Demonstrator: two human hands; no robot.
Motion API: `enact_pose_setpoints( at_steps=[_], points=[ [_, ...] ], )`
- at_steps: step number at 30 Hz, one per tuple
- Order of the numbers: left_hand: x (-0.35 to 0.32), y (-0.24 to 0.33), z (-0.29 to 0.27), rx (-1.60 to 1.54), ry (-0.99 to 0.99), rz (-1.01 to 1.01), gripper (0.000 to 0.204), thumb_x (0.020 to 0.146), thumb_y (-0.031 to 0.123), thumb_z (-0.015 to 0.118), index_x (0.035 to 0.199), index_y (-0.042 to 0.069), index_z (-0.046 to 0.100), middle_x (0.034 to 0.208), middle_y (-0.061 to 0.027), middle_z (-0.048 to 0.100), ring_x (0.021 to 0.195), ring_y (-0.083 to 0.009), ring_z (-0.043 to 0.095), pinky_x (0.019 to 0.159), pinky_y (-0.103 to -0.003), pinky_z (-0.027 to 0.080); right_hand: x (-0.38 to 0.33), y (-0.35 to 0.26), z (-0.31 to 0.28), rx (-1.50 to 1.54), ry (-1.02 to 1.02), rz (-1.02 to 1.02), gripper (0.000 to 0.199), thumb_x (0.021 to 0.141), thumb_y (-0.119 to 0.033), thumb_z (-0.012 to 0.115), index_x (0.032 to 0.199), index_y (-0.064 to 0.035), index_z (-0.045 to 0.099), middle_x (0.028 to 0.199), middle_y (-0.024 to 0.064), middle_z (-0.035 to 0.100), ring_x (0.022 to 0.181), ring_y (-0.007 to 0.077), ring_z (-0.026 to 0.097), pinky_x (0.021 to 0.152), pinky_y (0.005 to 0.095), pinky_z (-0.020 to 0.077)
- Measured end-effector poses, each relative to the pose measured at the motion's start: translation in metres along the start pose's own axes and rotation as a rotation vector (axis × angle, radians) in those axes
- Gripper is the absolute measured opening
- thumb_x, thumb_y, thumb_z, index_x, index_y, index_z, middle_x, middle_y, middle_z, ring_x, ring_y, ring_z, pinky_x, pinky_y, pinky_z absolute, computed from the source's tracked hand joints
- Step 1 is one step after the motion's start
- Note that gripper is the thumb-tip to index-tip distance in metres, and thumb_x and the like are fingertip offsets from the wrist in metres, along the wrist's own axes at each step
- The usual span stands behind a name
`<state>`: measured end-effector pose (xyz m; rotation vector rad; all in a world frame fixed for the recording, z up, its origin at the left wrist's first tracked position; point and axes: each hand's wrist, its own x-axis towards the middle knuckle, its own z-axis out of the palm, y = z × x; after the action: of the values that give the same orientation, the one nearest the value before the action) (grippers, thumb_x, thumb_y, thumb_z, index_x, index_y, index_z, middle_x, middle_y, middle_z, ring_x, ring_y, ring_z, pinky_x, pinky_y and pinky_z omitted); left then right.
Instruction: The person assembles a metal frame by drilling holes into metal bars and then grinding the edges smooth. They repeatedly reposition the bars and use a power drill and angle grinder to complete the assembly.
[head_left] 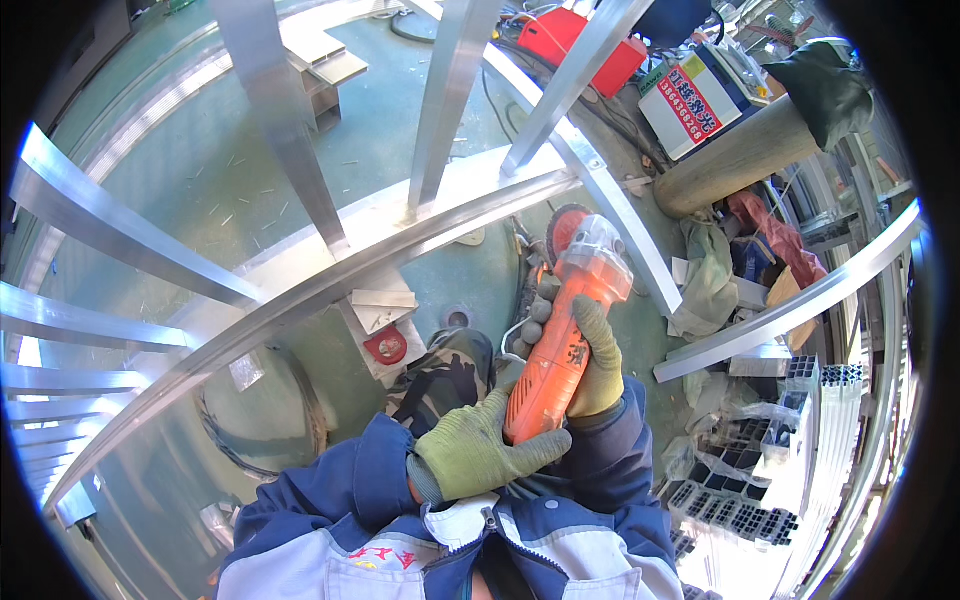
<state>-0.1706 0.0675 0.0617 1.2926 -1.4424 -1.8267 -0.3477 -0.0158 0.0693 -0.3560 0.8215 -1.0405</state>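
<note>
An orange angle grinder (550,370) is held between my two gloved hands, its reddish disc (567,230) pointing away from me. My left hand (478,448), in a yellow-green work glove, is closed round the grinder's rear end. My right hand (598,370) grips the front of the body from beneath, with grey glove fingertips showing on its left side. Just beyond the disc runs the curved silver rail of a metal frame (380,250), with several upright bars. Whether the disc spins I cannot tell.
A straight metal bar (625,225) slants down right of the disc. To the right lie a grey cylinder (735,165), crumpled cloths (705,265) and stacked metal profiles (735,510). A red tape measure (386,345) rests left of my knee. Cables (265,465) loop on the green floor.
</note>
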Motion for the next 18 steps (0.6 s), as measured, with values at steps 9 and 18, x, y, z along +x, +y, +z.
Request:
enact_pose_setpoints(
  at_steps=[9,18],
  points=[
    [-0.009,-0.021,-0.021,-0.746,-0.360,0.161,0.075,0.096,0.018,0.081,0.159,0.008,0.042,0.137,-0.0030,0.063,0.122,-0.0145,0.060,0.109,-0.035,0.049,0.019,0.003,0.027,0.215,-0.154,0.132,0.062,0.090,-0.035,0.081,0.138,-0.0040,0.056,0.110,0.0102,0.068,0.091,0.0265,0.071,0.084,0.0430,0.0616],
    [0.002,-0.044,0.004,-1.099,-0.475,-0.021,0.066,0.087,0.016,0.088,0.145,0.008,0.057,0.122,-0.0029,0.071,0.101,-0.0125,0.069,0.081,-0.028,0.059,0.020,-0.005,0.030,-0.024,-0.076,0.225,0.054,0.091,-0.033,0.080,0.133,-0.0061,0.060,0.102,0.0062,0.071,0.080,0.0229,0.070,0.069,0.0404,0.0600]
  ],
)
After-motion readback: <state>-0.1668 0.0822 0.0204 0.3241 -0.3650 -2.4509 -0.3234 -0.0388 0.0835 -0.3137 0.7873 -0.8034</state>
